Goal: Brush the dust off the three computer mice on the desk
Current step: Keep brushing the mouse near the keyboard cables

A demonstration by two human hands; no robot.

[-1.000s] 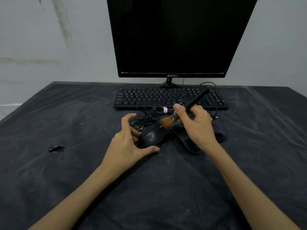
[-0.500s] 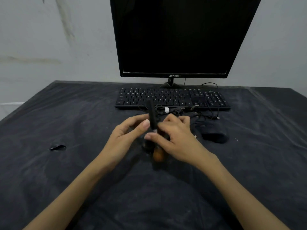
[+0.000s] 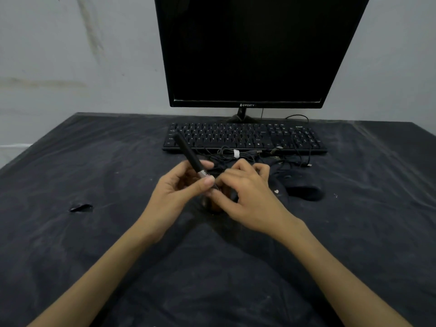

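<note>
Both grips: our left hand (image 3: 179,192) pinches the brush (image 3: 190,155) mid-frame, bristles down; right hand (image 3: 247,197) pinches its ferrule end. One mouse (image 3: 304,188) sits right of ctr on the surface (image 3: 94,232). Prob. regrip step; next, sweep w/ light strokes.

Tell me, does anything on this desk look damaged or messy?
Yes. The dark desk cover has a small tear on the left and pale dusty streaks all over. In front of the keyboard, the cables lie in a loose tangle rather than tidily coiled.
</note>
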